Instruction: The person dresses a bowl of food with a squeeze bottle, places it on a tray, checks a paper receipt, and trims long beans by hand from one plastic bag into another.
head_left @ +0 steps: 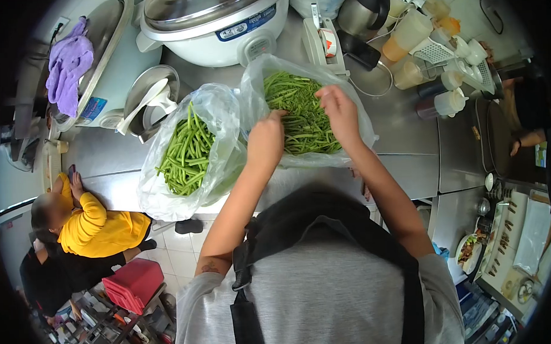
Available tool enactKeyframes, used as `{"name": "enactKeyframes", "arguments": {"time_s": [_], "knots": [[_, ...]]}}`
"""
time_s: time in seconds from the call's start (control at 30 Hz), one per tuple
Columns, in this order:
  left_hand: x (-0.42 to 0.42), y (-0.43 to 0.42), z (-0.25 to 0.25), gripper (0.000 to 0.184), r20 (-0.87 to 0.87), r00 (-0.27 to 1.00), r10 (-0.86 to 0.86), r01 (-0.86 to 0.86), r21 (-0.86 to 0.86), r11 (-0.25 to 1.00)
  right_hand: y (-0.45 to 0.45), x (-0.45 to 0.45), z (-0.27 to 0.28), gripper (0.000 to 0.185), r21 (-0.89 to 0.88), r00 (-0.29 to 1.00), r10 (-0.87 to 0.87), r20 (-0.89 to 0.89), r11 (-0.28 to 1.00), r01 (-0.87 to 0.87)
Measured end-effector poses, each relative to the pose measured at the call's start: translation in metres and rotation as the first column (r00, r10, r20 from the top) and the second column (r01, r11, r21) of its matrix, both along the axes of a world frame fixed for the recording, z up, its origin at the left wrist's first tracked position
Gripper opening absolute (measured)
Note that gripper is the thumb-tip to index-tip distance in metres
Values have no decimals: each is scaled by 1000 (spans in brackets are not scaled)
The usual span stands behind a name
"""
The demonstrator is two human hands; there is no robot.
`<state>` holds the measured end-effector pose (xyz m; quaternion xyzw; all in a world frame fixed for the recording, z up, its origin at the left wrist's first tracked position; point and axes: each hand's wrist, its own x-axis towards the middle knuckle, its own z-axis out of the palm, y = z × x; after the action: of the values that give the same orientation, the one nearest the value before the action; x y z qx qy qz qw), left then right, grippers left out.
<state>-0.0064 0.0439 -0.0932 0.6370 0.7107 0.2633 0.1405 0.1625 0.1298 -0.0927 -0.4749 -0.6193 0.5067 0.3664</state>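
Note:
Two clear plastic bags of green beans lie open on the steel counter. The left bag (221, 107) holds cut green beans (187, 154). In the right bag (253, 76) lies a larger heap of thin green beans (301, 113). My left hand (267, 136) is at the left side of that heap, its fingers closed near the beans; what they hold is too small to name. My right hand (339, 109) is over the heap's upper right part, with thumb and fingertips pinched together on something I cannot make out.
Large rice cookers (213, 41) and a metal bowl (152, 91) with white scoops stand behind the bags. A tape dispenser (322, 43), a steel jug (362, 14) and sauce bottles (449, 103) are at the back right. A person in yellow (98, 226) is at left.

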Motion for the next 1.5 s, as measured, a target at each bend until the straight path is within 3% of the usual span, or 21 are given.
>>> {"name": "enactKeyframes", "arguments": {"time_s": [0.03,0.17,0.23,0.3,0.47,0.6,0.7,0.8,0.9,1.0,1.1,1.17,1.3,1.4,1.5], "knots": [[-2,-2,-6,22,-29,999,42,-43,-37,998,-2,2,3,16,105,965,85,249,988,-114],[-16,-14,-11,29,-168,981,99,-139,-252,958,-11,4,-12,17,381,839,125,530,849,-367],[-23,-24,-7,31,-179,979,94,-143,-288,947,-13,4,-12,17,380,827,138,544,839,-390],[-20,-27,0,31,-145,985,89,-118,-200,973,-15,3,-13,14,380,826,136,548,839,-390],[-3,-2,-3,23,-89,996,-7,7,6,1000,-19,-2,1,12,393,867,103,487,861,-323],[-6,8,7,18,-9,999,-49,49,33,998,-16,7,16,13,440,909,137,393,840,-317],[-12,10,18,16,54,992,-114,107,107,988,-14,16,30,8,387,882,206,424,839,-382],[-15,15,23,19,211,966,-149,117,159,980,-11,17,49,9,149,899,271,345,929,-337],[-10,14,31,19,424,894,-145,99,127,987,-11,14,37,16,3,973,222,-62,975,-223],[3,13,40,19,573,814,-93,57,81,995,-17,5,36,20,-147,917,80,-392,978,-149],[13,16,34,21,645,761,-74,2,112,994,-19,-2,26,21,-233,849,-69,-524,970,-65],[18,17,36,22,683,728,-67,-16,115,993,-21,-5,22,21,-259,821,-138,-554,966,-12],[21,10,39,18,620,785,-20,15,13,1000,-3,-1,21,21,-351,699,-358,-619,922,161],[17,2,37,19,652,757,24,-8,-27,1000,20,20,15,21,-189,852,-208,-481,973,130],[6,7,20,21,763,644,51,-68,-10,998,2,30,4,24,-172,981,96,-172,977,-126]]}}
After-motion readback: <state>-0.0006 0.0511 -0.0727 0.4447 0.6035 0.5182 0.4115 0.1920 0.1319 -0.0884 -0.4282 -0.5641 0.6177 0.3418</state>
